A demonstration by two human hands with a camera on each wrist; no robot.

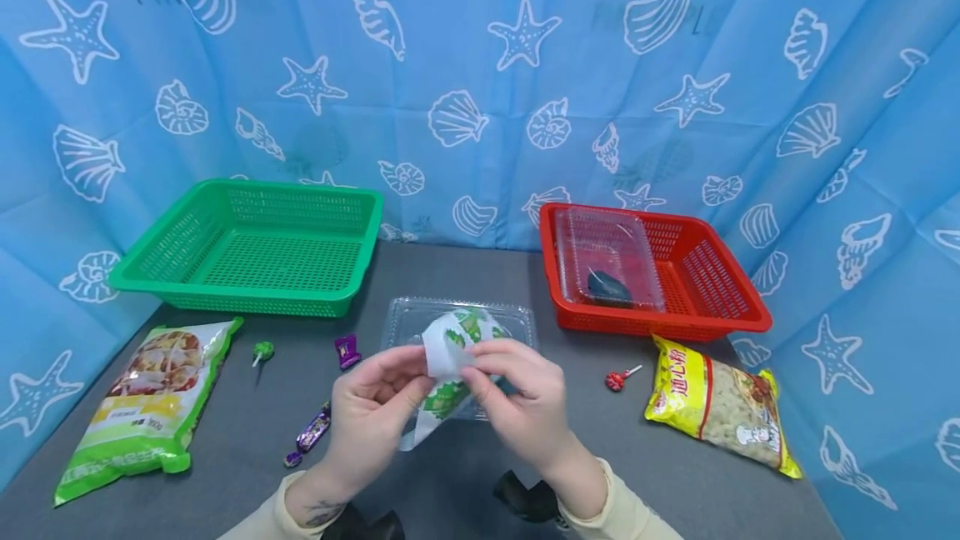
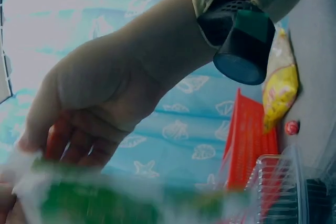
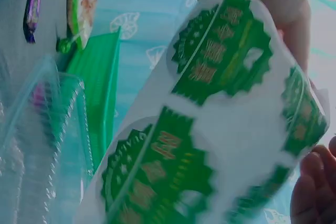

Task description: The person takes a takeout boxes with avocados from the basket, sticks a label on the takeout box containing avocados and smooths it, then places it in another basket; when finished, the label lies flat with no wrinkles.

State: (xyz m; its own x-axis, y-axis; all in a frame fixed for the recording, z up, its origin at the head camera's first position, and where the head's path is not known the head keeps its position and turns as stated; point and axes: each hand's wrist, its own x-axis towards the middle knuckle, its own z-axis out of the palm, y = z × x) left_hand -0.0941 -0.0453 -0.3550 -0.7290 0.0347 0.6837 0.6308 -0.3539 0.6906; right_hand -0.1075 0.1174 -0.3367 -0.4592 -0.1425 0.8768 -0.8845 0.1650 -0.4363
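Note:
Over the middle of the table, my left hand [image 1: 375, 407] and right hand [image 1: 525, 398] face each other. Between thumbs and forefingers they pinch a bent white strip of green stickers [image 1: 447, 397]. Its round, jagged-edged green labels with printed characters show large in the right wrist view, where the strip [image 3: 231, 124] curves back on itself. Beneath the hands lies a clear plastic box [image 1: 401, 323], partly hidden by the strip and my fingers. Something dark [image 2: 319, 195] shows through its wall in the left wrist view.
A green basket [image 1: 292, 302] stands back left; a red basket [image 1: 720, 327] back right holds a clear box [image 1: 607, 248] with something dark inside. Food bags [image 1: 142, 398] [image 1: 720, 407] lie at both sides. Lollipops [image 1: 262, 351] [image 1: 616, 380] and purple-wrapped candies [image 1: 347, 351] [image 1: 313, 430] lie between.

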